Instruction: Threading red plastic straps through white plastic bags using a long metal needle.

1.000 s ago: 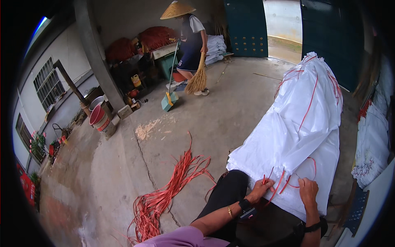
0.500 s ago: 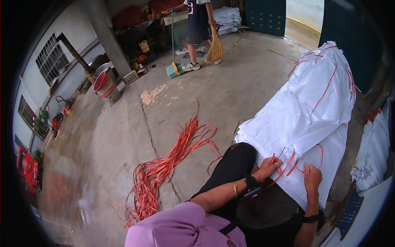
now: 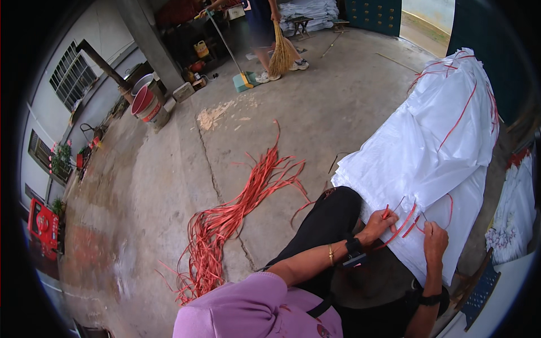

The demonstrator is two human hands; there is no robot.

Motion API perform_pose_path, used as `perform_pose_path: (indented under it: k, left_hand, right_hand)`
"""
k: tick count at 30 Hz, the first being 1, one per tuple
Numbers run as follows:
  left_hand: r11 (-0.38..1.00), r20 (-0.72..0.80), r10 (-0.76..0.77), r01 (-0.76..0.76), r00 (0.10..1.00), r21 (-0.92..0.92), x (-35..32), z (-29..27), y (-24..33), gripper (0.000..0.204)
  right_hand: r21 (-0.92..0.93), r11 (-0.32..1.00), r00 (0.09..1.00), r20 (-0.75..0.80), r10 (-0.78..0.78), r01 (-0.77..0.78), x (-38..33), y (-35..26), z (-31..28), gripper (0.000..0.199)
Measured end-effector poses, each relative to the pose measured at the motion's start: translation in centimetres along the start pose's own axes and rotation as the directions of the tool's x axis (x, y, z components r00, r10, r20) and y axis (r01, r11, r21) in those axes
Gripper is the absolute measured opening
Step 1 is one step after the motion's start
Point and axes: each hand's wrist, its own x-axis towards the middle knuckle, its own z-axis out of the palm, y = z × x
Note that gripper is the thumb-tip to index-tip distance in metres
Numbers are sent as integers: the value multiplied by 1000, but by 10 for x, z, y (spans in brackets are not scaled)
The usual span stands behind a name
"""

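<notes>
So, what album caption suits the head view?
Left hand pinching a red strip, right hand closed, over white plastic; loose red strips on concrete, and a person with a broom beyond.

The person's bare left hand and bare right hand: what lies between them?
In the head view, thin red plastic strips lie between the left hand and the right hand, over glossy white plastic sheeting.

Over white sacks [image 3: 417,152], a red strip [image 3: 386,211] is held by the left hand [image 3: 381,223]; the right hand [image 3: 435,240] is curled nearby.
</notes>
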Motion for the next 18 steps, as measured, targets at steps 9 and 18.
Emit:
perform_pose_path:
  k: [9,18]
  left_hand:
    - [1000,-19,0,0,1000,28,-1,3,1,12]
    - [999,-36,-22,24,999,46,0,4,9,12]
  right_hand:
    - [7,1000,999,40,14,-15,0,-1,5,32]
    - [-31,999,1000,27,-9,10,2,7,4,34]
